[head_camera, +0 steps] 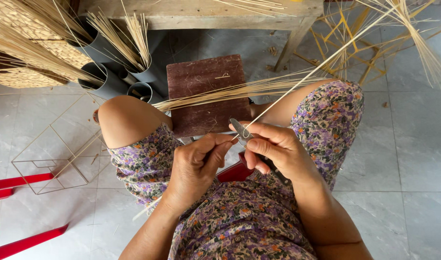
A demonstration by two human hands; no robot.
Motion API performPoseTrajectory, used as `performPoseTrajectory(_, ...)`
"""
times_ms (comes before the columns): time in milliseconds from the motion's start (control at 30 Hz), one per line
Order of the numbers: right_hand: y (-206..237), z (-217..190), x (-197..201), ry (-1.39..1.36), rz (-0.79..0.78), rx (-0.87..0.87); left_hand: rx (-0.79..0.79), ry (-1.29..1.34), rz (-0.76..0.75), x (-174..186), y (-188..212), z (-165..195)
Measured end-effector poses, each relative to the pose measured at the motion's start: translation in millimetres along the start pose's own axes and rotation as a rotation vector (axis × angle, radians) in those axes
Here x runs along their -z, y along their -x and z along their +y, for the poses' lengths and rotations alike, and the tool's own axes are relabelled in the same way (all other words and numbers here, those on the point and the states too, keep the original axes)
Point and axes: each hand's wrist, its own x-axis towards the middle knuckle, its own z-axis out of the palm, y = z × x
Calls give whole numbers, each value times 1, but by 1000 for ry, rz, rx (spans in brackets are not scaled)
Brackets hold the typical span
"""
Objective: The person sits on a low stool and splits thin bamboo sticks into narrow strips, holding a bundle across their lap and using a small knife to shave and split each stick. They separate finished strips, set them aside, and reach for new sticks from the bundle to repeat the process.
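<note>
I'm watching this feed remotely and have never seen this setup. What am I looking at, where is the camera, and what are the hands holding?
There is no machine here: these are a seated person's two bare hands, filmed by one camera worn on their head and looking down over their lap. The right hand grips a small knife, its blade against a long thin pale strip that runs up to the right. The left hand pinches the strip's near end. Past the knees stands a dark wooden stool with a bundle of strips lying across it. Grey tubes holding more strips, woven baskets and a thin wire frame sit on the tiled floor to the left.
</note>
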Motion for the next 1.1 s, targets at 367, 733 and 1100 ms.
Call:
performPoseTrajectory(367,2,-5,30,-3,153,76,-47,-173,40,17,13,1)
performPoseTrajectory(733,4,-11,52,-8,255,172,-44,-181,43,33,30,-14)
performPoseTrajectory(1100,2,-5,15,23,70,72,45,-21,-98,4,4,-7)
